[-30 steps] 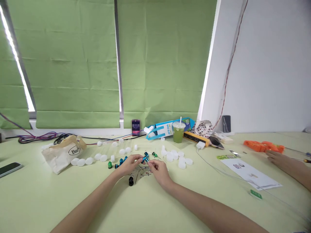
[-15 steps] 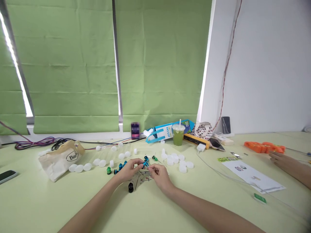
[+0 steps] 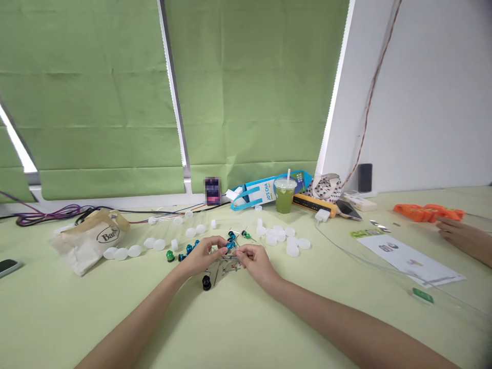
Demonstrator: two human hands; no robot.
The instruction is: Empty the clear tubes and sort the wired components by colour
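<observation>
Blue, small and metallic, the part point(image 3: 230, 246) sat pinched between my two hands above the table point(image 3: 238, 323), near the middle of the scene. My left hand point(image 3: 203, 256) gripped it from the left with thumb and fingertips closed on it; my right hand point(image 3: 255, 260) met it from the right, fingers curled, and I could not tell whether that hand truly clasped the part or one of the thin wire leads point(image 3: 226, 266) lying just beneath. A black piece point(image 3: 206, 282) lay on the table just near of my left wrist. More blue pieces point(image 3: 187, 250) and a green one point(image 3: 169, 254) lay just left of my left hand. White caps point(image 3: 282, 238) were scattered to the far right of my hands, others point(image 3: 134, 250) to the left beside a paper bag point(image 3: 90, 238). A green drink point(image 3: 285, 195) stood far off by the blinds. Another person's hand point(image 3: 459, 237) rested at the right edge, near an orange thing point(image 3: 426, 211).
</observation>
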